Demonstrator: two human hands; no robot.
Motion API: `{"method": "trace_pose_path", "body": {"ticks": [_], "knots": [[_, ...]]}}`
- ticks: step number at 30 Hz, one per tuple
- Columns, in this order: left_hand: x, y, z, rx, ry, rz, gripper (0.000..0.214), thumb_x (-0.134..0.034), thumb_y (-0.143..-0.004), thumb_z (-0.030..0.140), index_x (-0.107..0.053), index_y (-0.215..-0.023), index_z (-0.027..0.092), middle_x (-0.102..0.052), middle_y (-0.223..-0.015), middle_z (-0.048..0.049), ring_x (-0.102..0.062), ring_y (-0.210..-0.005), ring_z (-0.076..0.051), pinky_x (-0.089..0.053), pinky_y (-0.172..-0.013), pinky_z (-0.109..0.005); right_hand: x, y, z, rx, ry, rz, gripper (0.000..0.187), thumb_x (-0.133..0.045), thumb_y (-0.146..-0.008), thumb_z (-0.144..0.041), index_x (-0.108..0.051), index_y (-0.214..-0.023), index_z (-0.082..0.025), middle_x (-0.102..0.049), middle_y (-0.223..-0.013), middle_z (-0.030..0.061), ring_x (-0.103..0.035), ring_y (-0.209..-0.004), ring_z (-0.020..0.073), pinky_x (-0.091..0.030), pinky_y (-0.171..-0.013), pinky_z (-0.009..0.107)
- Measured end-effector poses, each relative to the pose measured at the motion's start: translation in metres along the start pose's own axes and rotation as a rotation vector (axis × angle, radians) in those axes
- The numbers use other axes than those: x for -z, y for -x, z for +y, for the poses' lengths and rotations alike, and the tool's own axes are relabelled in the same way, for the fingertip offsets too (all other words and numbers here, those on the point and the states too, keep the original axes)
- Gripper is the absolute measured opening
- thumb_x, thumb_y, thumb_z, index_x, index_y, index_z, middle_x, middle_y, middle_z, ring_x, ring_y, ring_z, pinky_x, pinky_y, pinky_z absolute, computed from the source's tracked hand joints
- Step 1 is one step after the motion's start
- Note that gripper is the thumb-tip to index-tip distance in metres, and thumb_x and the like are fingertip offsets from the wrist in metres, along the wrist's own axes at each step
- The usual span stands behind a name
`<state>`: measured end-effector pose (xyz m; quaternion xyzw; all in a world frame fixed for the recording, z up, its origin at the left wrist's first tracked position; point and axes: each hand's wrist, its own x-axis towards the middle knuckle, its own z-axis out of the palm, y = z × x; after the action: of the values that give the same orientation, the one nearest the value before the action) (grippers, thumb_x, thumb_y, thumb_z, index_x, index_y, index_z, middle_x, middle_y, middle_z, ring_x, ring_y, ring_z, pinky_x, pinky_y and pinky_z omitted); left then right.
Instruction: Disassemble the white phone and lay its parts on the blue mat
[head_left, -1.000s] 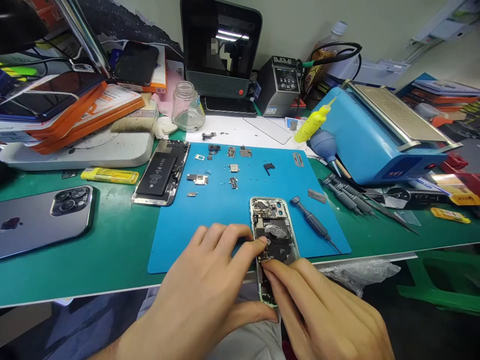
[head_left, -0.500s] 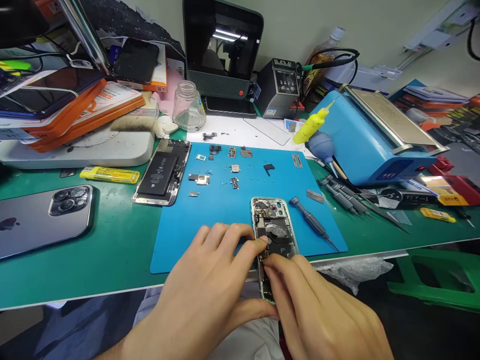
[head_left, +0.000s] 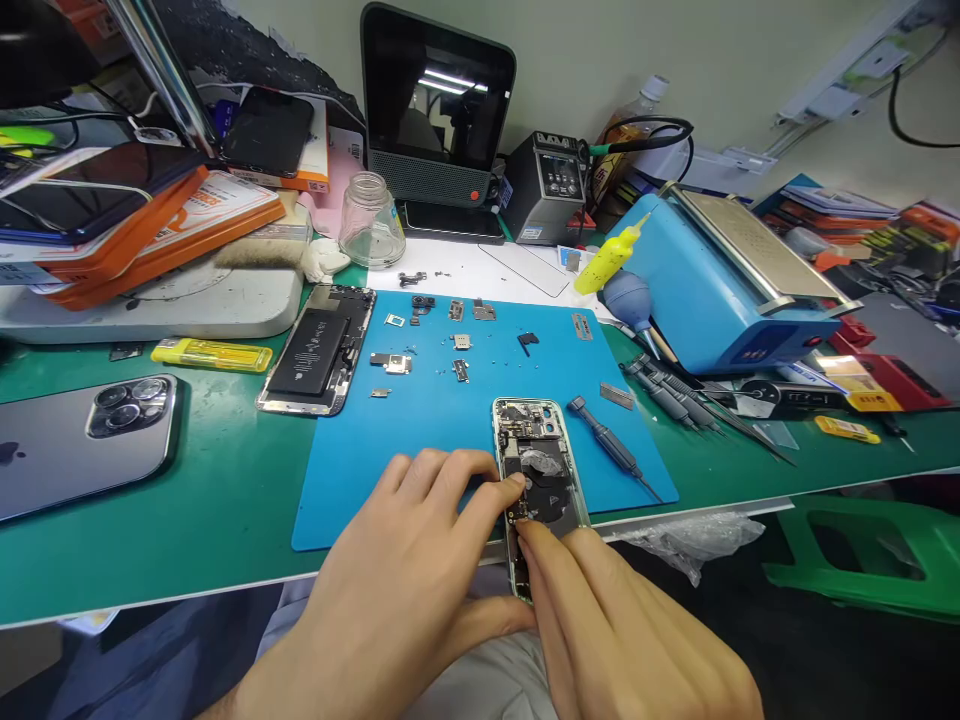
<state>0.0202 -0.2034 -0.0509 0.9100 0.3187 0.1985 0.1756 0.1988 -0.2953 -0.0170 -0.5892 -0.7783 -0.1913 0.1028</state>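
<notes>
An opened phone frame (head_left: 536, 460) with bare circuitry lies at the near edge of the blue mat (head_left: 420, 420), hanging partly over the table edge. My left hand (head_left: 405, 590) grips its left side, with the thumb under the near end and a fingertip on the inner parts. My right hand (head_left: 622, 630) comes in from the near right, its fingertips pressed together on a part inside the frame; what they pinch is hidden. A dark screwdriver (head_left: 611, 450) rests on the mat just right of the phone.
Small brackets and screws (head_left: 450, 345) are spread over the mat's far half. A second opened phone (head_left: 319, 350) lies at the mat's left edge, a grey phone (head_left: 82, 440) farther left. Tweezers and drivers (head_left: 690, 400), a blue heating machine (head_left: 720, 280) and a glass jar (head_left: 367, 220) stand behind.
Both hands stay on the phone frame with hardly any shift. The head camera has turned slightly, so the whole bench sits a little more to the left.
</notes>
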Motion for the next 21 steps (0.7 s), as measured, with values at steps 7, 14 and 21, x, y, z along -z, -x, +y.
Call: {"method": "trace_pose_path", "body": {"ticks": [7,14,21], "knots": [[-0.001,0.0,-0.001,0.006,0.005,0.011,0.082,-0.093,-0.084,0.06,-0.052,-0.146,0.026,-0.066,-0.139,-0.0047,-0.059,-0.114,-0.03,-0.046,-0.09,-0.045,0.003,-0.013,-0.002,0.032,0.075,-0.043,0.032,-0.045,-0.106,-0.007,-0.076,-0.107,-0.015,-0.074,-0.081,0.0059,-0.065,-0.065,0.015,-0.044,-0.063,0.03],[-0.001,0.001,0.0,0.002,0.002,0.017,0.085,-0.094,-0.082,0.061,-0.051,-0.146,0.025,-0.067,-0.139,-0.0049,-0.06,-0.112,-0.031,-0.047,-0.088,-0.046,0.004,-0.017,-0.001,0.022,0.039,-0.088,0.034,-0.038,-0.101,-0.001,-0.068,-0.104,-0.016,-0.068,-0.076,0.0022,-0.064,-0.062,0.0171,-0.041,-0.061,0.033],[-0.001,0.001,0.0,0.009,0.014,0.004,0.084,-0.092,-0.083,0.064,-0.05,-0.146,0.025,-0.067,-0.14,-0.0052,-0.061,-0.114,-0.032,-0.048,-0.087,-0.046,0.001,-0.016,0.003,0.046,0.026,-0.147,0.032,-0.036,-0.097,-0.002,-0.062,-0.104,-0.019,-0.068,-0.078,0.0014,-0.067,-0.06,0.0169,-0.044,-0.058,0.032]]}}
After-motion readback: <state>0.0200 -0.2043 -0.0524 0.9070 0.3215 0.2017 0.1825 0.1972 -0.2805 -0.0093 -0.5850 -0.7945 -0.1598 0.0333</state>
